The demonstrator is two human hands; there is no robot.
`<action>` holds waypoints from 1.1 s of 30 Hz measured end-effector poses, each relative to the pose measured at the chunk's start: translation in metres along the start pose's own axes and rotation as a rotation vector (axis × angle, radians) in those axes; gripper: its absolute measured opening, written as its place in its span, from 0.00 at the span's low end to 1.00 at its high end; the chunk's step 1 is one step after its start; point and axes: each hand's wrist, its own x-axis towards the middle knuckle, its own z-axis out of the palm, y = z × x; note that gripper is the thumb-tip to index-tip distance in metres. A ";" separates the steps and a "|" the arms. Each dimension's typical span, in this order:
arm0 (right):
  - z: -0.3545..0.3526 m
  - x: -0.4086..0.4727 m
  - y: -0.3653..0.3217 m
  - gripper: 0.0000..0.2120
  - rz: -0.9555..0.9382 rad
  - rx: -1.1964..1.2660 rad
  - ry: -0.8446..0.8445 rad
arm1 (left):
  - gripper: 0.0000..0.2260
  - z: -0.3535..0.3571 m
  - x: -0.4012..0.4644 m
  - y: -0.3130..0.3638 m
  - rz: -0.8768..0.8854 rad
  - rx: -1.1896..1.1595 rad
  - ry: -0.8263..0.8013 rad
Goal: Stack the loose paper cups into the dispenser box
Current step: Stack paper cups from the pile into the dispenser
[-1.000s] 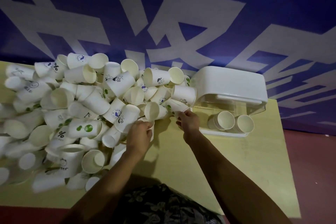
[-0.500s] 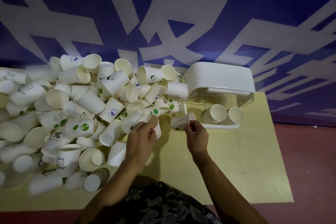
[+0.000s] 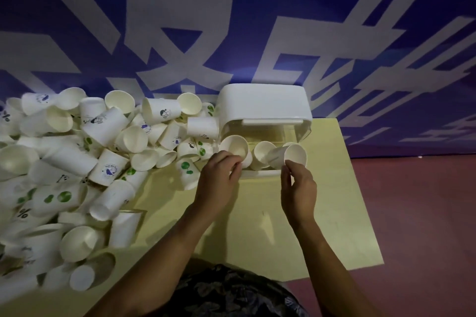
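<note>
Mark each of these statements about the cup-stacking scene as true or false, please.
1. Each hand holds a cup: the left hand one, the right hand another. True.
2. The dispenser box is black. False: white with a clear front.
3. The loose pile lies left of the box. True.
4. The table is red. False: pale yellow.

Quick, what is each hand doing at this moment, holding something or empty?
Left hand: fingers curled round a paper cup at the dispenser box opening.
Right hand: pinching the rim of another cup.
</note>
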 end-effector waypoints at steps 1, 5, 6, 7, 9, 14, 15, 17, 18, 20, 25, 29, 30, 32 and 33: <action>-0.006 0.006 0.006 0.06 -0.016 -0.030 0.000 | 0.06 0.008 0.005 0.007 0.013 -0.003 -0.005; -0.025 0.028 0.031 0.04 -0.088 -0.074 -0.023 | 0.07 0.040 0.020 0.028 0.042 0.044 -0.045; -0.026 0.033 0.037 0.04 -0.102 -0.080 -0.036 | 0.07 0.047 0.023 0.031 0.036 0.055 -0.060; -0.027 0.038 0.044 0.03 -0.112 -0.093 -0.055 | 0.07 0.054 0.026 0.033 0.030 0.064 -0.076; -0.026 0.047 0.057 0.04 -0.128 -0.140 -0.113 | 0.07 0.067 0.031 0.035 0.017 0.105 -0.107; -0.014 0.065 0.090 0.07 -0.214 -0.218 -0.260 | 0.09 0.091 0.043 0.032 -0.069 0.204 -0.226; -0.009 0.069 0.094 0.08 -0.237 -0.241 -0.289 | 0.10 0.095 0.045 0.031 -0.078 0.226 -0.254; -0.001 0.075 0.099 0.09 -0.269 -0.297 -0.332 | 0.11 0.101 0.052 0.030 -0.086 0.271 -0.304; 0.003 0.076 0.100 0.08 -0.272 -0.320 -0.347 | 0.11 0.103 0.055 0.029 -0.085 0.299 -0.322; 0.009 0.078 0.102 0.08 -0.273 -0.339 -0.368 | 0.11 0.108 0.061 0.027 -0.083 0.364 -0.353; 0.021 0.080 0.108 0.08 -0.245 -0.312 -0.393 | 0.10 0.117 0.066 0.017 -0.114 0.386 -0.382; 0.016 0.081 0.096 0.12 -0.227 -0.286 -0.355 | 0.10 0.108 0.060 0.014 -0.079 0.259 -0.252; 0.013 0.079 0.091 0.12 -0.239 -0.259 -0.337 | 0.09 0.102 0.055 0.013 -0.069 0.235 -0.216; 0.009 0.073 0.079 0.10 -0.286 -0.180 -0.330 | 0.09 0.086 0.042 0.007 -0.086 0.206 -0.184; 0.009 0.068 0.073 0.10 -0.299 -0.135 -0.353 | 0.09 0.078 0.033 0.001 -0.110 0.195 -0.178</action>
